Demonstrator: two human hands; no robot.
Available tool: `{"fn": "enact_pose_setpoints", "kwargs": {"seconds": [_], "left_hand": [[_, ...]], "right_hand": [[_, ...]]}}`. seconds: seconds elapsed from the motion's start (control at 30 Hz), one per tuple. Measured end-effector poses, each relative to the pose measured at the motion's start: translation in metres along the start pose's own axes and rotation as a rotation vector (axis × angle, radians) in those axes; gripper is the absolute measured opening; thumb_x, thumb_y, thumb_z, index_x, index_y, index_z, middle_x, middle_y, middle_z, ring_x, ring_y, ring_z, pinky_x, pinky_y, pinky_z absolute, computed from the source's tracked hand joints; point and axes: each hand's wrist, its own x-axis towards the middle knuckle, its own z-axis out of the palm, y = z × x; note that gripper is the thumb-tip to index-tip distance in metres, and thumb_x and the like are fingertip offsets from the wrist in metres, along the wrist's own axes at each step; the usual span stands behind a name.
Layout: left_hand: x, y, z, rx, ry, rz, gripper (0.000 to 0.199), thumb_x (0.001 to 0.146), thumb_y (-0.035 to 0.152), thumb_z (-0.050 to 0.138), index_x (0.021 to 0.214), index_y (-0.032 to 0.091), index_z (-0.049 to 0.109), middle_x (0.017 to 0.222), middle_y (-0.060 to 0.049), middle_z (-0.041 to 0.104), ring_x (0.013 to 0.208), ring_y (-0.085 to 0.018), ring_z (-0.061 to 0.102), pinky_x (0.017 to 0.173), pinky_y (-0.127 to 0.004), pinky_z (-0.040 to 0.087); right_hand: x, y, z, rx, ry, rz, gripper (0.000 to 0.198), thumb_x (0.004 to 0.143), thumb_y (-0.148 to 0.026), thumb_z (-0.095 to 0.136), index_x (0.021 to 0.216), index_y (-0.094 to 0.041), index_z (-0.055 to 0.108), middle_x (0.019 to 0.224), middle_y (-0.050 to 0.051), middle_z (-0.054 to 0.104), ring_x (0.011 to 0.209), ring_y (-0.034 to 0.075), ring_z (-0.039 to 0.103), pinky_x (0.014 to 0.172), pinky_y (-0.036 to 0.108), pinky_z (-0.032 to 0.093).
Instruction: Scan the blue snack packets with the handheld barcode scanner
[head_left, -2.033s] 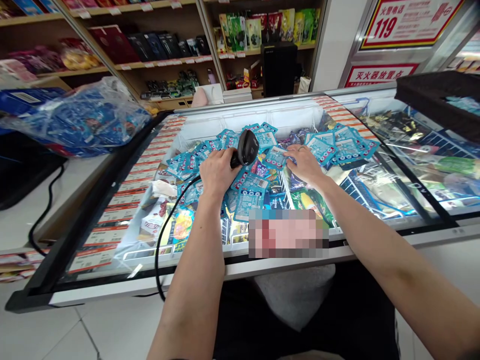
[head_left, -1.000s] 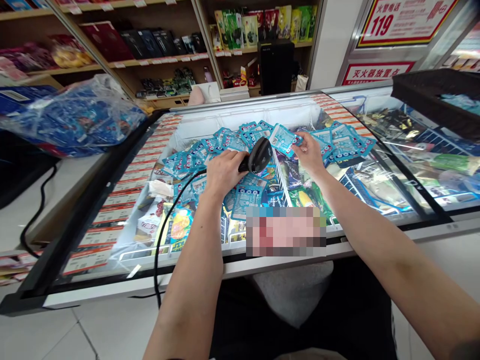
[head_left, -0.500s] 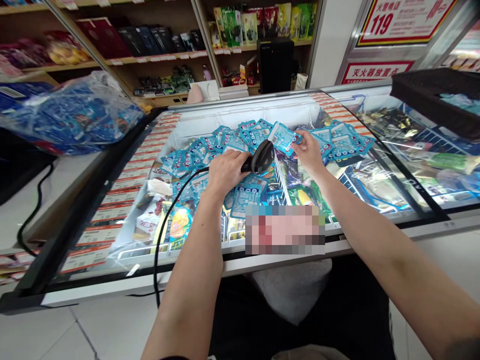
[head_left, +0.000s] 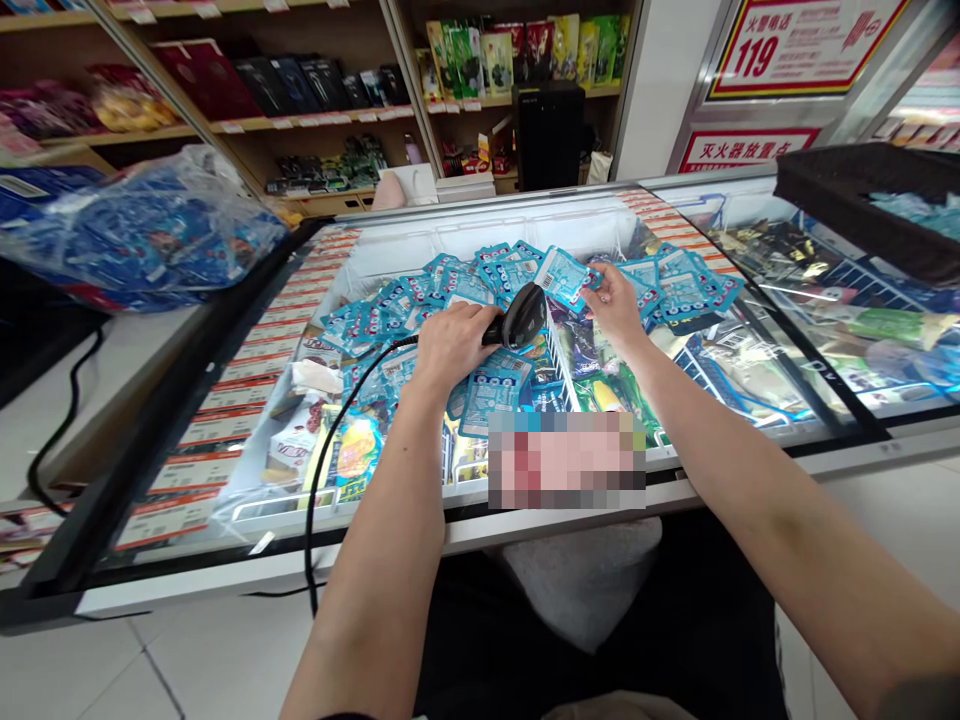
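My left hand [head_left: 456, 345] is closed round the handle of a black barcode scanner [head_left: 525, 316], whose head points right. A black cable runs from it down past my left forearm. Between the thumb and fingers of my right hand [head_left: 616, 300] is the right end of a blue packet [head_left: 564, 278], tilted up with its barcode side showing, close to the scanner's head. Many similar blue packets [head_left: 495, 398] lie spread and overlapping on the glass top of the chest freezer [head_left: 420, 566], around and behind both hands.
At the left lies a clear plastic bag [head_left: 180, 235] full of blue packets. A dark fabric bin [head_left: 832, 190] stands on the freezer at the right. Shelves with goods [head_left: 330, 115] and a black box-shaped device [head_left: 549, 135] are behind. Price labels [head_left: 217, 400] line the freezer's left side.
The view has shifted very slightly. Both hands, the scanner and the held packet keep nearly the same position.
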Motion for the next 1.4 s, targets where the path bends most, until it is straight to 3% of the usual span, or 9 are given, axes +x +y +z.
{"fn": "enact_pose_setpoints", "kwargs": {"seconds": [0.3, 0.5, 0.67, 1.1, 1.4], "left_hand": [[0.012, 0.001, -0.005, 0.061, -0.036, -0.004, 0.04, 0.082, 0.041, 0.055, 0.118, 0.024, 0.059, 0.105, -0.009, 0.068, 0.103, -0.029, 0.06, 0.073, -0.035, 0.042], [0.009, -0.004, -0.007, 0.059, -0.01, 0.036, 0.039, 0.082, 0.038, 0.056, 0.118, 0.023, 0.059, 0.103, -0.009, 0.068, 0.102, -0.028, 0.06, 0.072, -0.034, 0.042], [0.002, -0.007, -0.007, 0.057, 0.025, 0.026, 0.039, 0.082, 0.037, 0.057, 0.118, 0.022, 0.059, 0.105, -0.009, 0.068, 0.103, -0.029, 0.06, 0.071, -0.035, 0.042], [0.001, -0.008, -0.004, 0.054, 0.029, 0.035, 0.038, 0.081, 0.036, 0.058, 0.116, 0.022, 0.059, 0.106, -0.009, 0.068, 0.103, -0.029, 0.059, 0.072, -0.035, 0.042], [-0.001, -0.009, -0.006, 0.063, 0.049, 0.026, 0.039, 0.082, 0.038, 0.056, 0.117, 0.023, 0.059, 0.104, -0.009, 0.068, 0.102, -0.028, 0.059, 0.073, -0.034, 0.043]], "right_hand": [[0.0, -0.002, 0.0, 0.018, -0.004, 0.001, 0.045, 0.079, -0.04, 0.052, 0.122, -0.025, 0.051, 0.092, 0.002, 0.058, 0.074, 0.016, 0.058, 0.054, 0.028, 0.056], [0.001, 0.003, 0.0, 0.079, 0.012, -0.025, 0.047, 0.08, -0.051, 0.053, 0.119, -0.025, 0.052, 0.088, 0.004, 0.056, 0.074, 0.019, 0.059, 0.05, 0.029, 0.055], [0.0, 0.001, -0.001, -0.008, 0.041, -0.072, 0.05, 0.084, -0.059, 0.047, 0.121, -0.026, 0.051, 0.088, 0.006, 0.056, 0.073, 0.019, 0.059, 0.056, 0.033, 0.056], [-0.003, -0.006, -0.002, -0.069, 0.015, -0.046, 0.051, 0.085, -0.058, 0.045, 0.123, -0.025, 0.049, 0.09, 0.006, 0.056, 0.075, 0.02, 0.058, 0.056, 0.034, 0.055], [-0.006, -0.007, -0.004, -0.257, 0.116, -0.068, 0.044, 0.092, -0.04, 0.039, 0.131, -0.021, 0.039, 0.096, 0.007, 0.06, 0.075, 0.019, 0.06, 0.08, 0.04, 0.052]]}}
